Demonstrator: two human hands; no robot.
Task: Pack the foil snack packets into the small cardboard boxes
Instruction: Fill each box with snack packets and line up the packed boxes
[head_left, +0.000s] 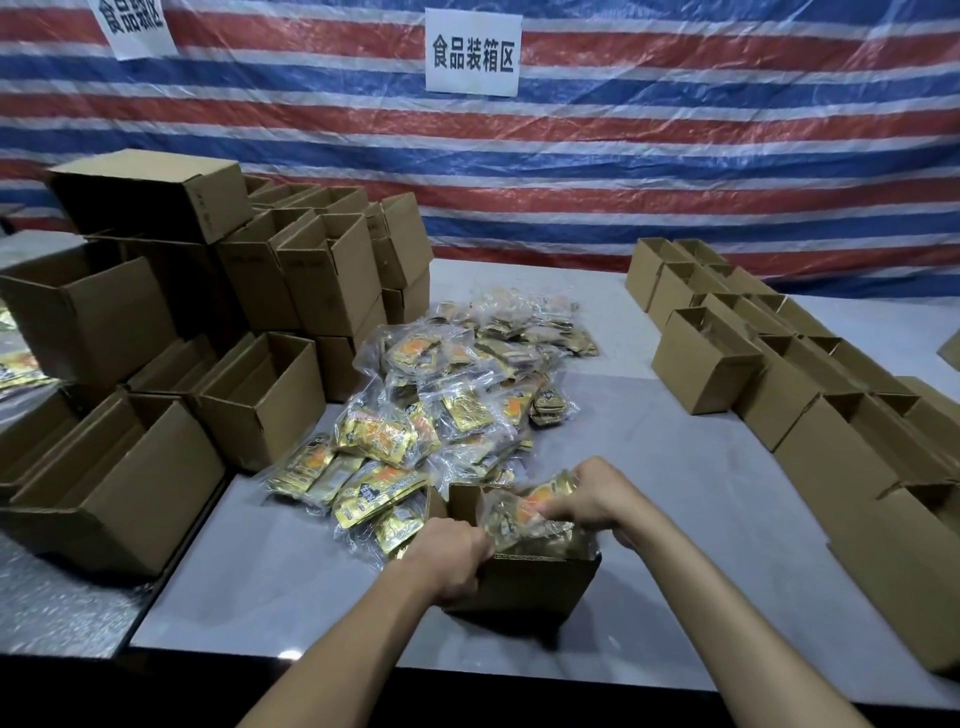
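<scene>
At six o'clock, the left hand (457, 558) grips the left wall of an open cardboard box (524, 579). The right hand (597, 499) pinches a crinkly gold foil packet (522, 512) over its mouth. Bagged packets (457, 400) heap at twelve. Stacked boxes (156, 364) crowd ten and box rows (779, 374) line two on the smooth grey table (675, 499).

bare table (649, 447) mid-right (open lane), box stacks (291, 291) crowding left

A packing workshop: stacked cardboard boxes (156, 291), striped tarpaulin wall (675, 156), printed sign (472, 52).
</scene>
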